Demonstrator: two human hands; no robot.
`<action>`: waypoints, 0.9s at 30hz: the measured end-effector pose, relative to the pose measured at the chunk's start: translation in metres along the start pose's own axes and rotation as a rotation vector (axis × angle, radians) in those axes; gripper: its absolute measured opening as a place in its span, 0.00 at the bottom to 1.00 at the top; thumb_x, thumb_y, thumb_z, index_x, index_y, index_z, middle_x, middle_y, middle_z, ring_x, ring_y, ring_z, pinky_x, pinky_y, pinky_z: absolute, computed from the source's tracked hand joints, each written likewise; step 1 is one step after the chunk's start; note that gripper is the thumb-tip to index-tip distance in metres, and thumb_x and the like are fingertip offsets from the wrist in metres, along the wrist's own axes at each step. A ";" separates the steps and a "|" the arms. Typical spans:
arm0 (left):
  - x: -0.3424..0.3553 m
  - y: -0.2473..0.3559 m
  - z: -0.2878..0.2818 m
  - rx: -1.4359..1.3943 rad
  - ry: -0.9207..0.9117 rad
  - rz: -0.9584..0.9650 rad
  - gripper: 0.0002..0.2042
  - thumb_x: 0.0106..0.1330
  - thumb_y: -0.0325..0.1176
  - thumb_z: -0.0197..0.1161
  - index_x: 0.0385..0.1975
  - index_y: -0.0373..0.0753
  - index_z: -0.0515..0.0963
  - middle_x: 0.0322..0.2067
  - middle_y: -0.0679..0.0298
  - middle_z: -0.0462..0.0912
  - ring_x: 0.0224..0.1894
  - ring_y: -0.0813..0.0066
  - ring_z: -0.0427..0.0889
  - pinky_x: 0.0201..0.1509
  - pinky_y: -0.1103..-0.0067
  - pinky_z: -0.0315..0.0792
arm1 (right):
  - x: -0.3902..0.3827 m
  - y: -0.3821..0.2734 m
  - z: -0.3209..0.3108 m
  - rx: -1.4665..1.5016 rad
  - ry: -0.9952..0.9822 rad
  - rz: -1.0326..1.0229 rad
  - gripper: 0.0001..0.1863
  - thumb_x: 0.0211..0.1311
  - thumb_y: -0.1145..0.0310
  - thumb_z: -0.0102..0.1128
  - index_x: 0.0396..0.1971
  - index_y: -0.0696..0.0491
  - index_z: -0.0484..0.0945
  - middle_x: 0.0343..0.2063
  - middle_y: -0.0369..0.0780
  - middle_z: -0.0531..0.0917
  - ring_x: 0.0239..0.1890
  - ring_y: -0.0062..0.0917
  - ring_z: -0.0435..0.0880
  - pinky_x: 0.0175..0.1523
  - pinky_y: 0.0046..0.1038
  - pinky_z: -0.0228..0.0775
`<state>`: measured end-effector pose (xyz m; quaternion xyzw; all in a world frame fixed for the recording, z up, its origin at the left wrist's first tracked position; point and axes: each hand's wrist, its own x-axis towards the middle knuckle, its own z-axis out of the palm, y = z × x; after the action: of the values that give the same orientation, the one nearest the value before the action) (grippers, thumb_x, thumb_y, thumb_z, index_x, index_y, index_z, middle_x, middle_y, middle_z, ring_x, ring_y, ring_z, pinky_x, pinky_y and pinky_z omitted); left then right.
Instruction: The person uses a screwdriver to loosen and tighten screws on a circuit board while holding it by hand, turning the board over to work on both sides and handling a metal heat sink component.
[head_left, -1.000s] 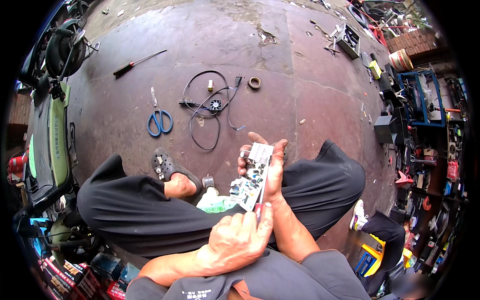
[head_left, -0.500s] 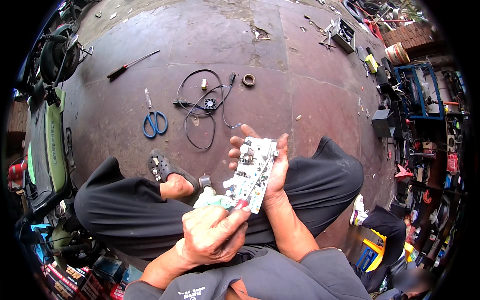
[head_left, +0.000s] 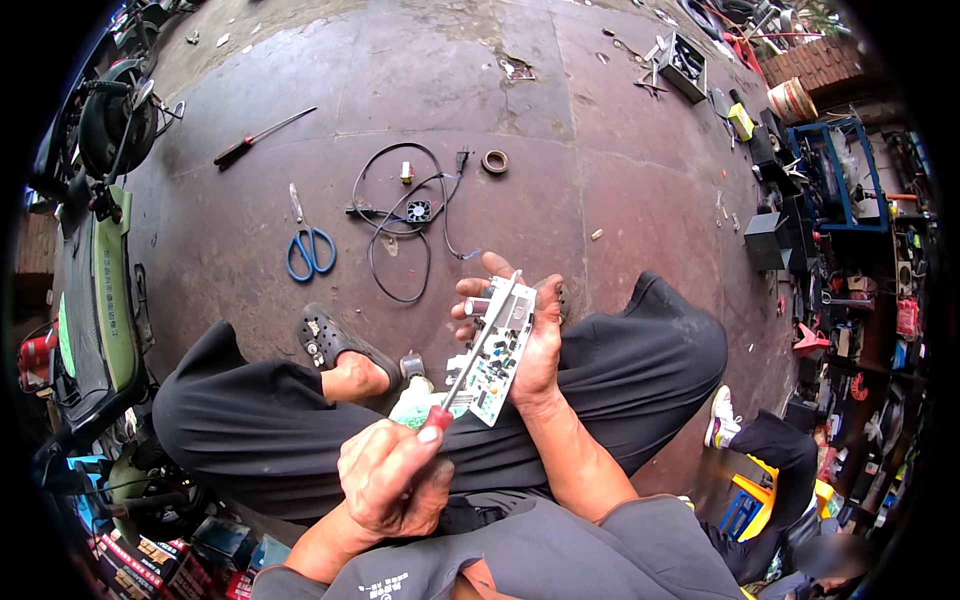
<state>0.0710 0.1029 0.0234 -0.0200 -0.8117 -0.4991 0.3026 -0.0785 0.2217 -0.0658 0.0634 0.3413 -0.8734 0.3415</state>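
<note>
My left hand (head_left: 395, 480) is closed around a screwdriver, its red handle (head_left: 438, 417) showing at the thumb. The long metal shaft slants up and to the right across a white circuit board (head_left: 500, 372), with the tip by the board's far end. Whether the shaft touches the board I cannot tell. My right hand (head_left: 545, 345) grips the board from beneath and along its right edge, fingers showing past the far left side. Small black components and a cylindrical capacitor (head_left: 477, 307) stand on the board. Pale green and white material (head_left: 425, 403) lies beside it over my lap.
On the floor ahead lie blue-handled scissors (head_left: 311, 253), a coiled black power cord (head_left: 428, 255), a small fan (head_left: 419, 211), a tape roll (head_left: 495, 162) and another screwdriver (head_left: 235, 152). A green scooter (head_left: 110, 290) stands left. Cluttered shelves (head_left: 895, 330) and a seated person (head_left: 770, 460) are right.
My left hand has drawn back to the left with the screwdriver, whose shaft now lies further left over the board. My right hand has shifted slightly left and tilted the board.
</note>
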 end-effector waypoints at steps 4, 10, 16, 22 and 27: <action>0.003 -0.016 0.007 0.056 -0.148 -0.105 0.22 0.51 0.16 0.62 0.50 0.25 0.72 0.34 0.50 0.84 0.20 0.68 0.76 0.23 0.76 0.70 | 0.001 0.000 0.001 -0.009 -0.017 0.004 0.44 0.63 0.31 0.42 0.63 0.56 0.62 0.44 0.47 0.81 0.39 0.33 0.84 0.38 0.30 0.81; -0.015 -0.014 0.008 0.076 0.060 0.151 0.25 0.56 0.19 0.63 0.56 0.26 0.66 0.31 0.51 0.82 0.22 0.65 0.77 0.26 0.75 0.73 | -0.002 -0.002 0.001 -0.147 0.080 0.052 0.44 0.63 0.30 0.43 0.62 0.55 0.63 0.42 0.46 0.81 0.38 0.32 0.84 0.37 0.28 0.80; 0.000 -0.008 0.012 0.109 0.068 -0.026 0.23 0.56 0.19 0.61 0.54 0.26 0.69 0.31 0.49 0.82 0.25 0.58 0.81 0.28 0.70 0.75 | -0.001 -0.003 0.002 -0.012 0.081 0.135 0.43 0.63 0.29 0.41 0.60 0.55 0.64 0.38 0.44 0.82 0.35 0.30 0.84 0.35 0.27 0.79; 0.003 -0.036 0.020 0.133 -0.091 -0.383 0.19 0.60 0.20 0.62 0.52 0.27 0.73 0.34 0.51 0.83 0.29 0.67 0.80 0.35 0.76 0.74 | 0.002 -0.008 -0.007 0.167 0.094 0.268 0.43 0.62 0.28 0.40 0.57 0.55 0.65 0.38 0.46 0.82 0.35 0.33 0.85 0.35 0.37 0.82; 0.004 -0.035 0.019 -0.119 0.130 -0.509 0.19 0.66 0.22 0.59 0.57 0.29 0.70 0.38 0.62 0.80 0.34 0.82 0.72 0.39 0.86 0.68 | -0.001 -0.015 -0.004 0.239 0.134 0.386 0.41 0.65 0.30 0.36 0.55 0.56 0.66 0.42 0.53 0.80 0.40 0.44 0.84 0.42 0.47 0.81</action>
<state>0.0471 0.1001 -0.0082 0.1992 -0.7387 -0.6061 0.2174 -0.0882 0.2332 -0.0603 0.2254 0.2391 -0.8199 0.4688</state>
